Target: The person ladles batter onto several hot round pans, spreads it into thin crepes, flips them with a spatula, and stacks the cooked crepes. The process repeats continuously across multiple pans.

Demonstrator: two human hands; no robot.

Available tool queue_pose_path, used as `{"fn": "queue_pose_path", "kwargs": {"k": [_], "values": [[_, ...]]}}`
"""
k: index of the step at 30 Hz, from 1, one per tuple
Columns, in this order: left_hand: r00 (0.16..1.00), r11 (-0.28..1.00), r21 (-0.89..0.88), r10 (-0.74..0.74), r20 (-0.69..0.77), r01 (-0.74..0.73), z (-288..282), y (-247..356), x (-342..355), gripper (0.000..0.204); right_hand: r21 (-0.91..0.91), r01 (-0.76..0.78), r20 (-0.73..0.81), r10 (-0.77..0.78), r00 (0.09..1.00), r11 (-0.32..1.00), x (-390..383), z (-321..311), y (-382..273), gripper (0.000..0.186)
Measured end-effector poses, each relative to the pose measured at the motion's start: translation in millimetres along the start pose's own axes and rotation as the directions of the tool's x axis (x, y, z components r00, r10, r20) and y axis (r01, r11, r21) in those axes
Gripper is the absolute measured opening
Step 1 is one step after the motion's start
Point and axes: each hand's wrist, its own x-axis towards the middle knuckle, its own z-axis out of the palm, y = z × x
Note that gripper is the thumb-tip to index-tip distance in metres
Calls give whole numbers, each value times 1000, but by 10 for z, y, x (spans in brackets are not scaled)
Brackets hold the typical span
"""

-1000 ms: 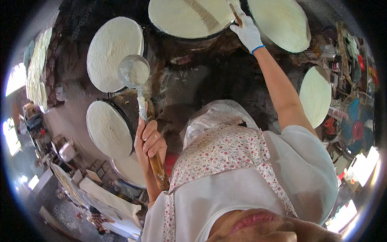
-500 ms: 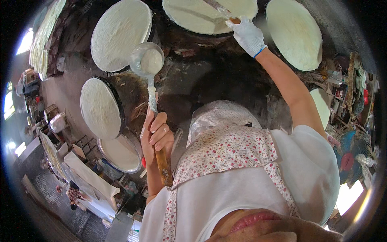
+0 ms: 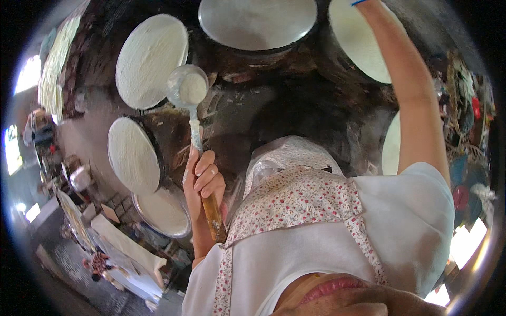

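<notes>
Over dark ground [image 3: 295, 97], left hand [image 3: 205, 175] grips a ladle [image 3: 195, 130], bowl [image 3: 188, 87] outward, axis leaning leftward.

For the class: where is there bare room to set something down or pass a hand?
The top griddle looks bare. A dark gap, depth unclear, lies between that griddle, the ladle and the floral apron. The left is crowded: two white rounds and a white-filled pan.

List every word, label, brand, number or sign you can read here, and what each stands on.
None can be read.
Ladle in the left hand: no lettering visible.
Apron: floral print, no lettering visible.
Round pan at the top: none visible.
Clutter toward the side edges: too small and blurred to tell.
</notes>
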Motion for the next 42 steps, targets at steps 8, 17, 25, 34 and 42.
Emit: {"fn": "queue_pose_path", "kwargs": {"k": [8, 17, 25, 34, 42], "values": [[992, 993, 33, -112, 59, 110, 103, -8, 305, 36, -980, -183, -155, -274, 949, -79, -951, -374, -895, 15], [958, 954, 119, -282, 45, 275, 383, -590, 653, 48, -771, -636, -626, 176, 760, 6, -2256, -1965, 162, 51], [951, 939, 149, -309, -31, 310, 512, -935, 840, 49, -712, -702, -669, 274, 691, 33, -2378, -1608, 154, 50], [942, 936, 111, -336, -12, 335, 549, -1036, 941, 52, -842, -493, -540, -357, 762, 220, -2507, -2597, -211, 38], [951, 941, 140, -309, -10, 308, 576, -1098, 1008, 52, -623, -751, -782, -192, 593, 218, -2367, -4131, 353, 48]]}}
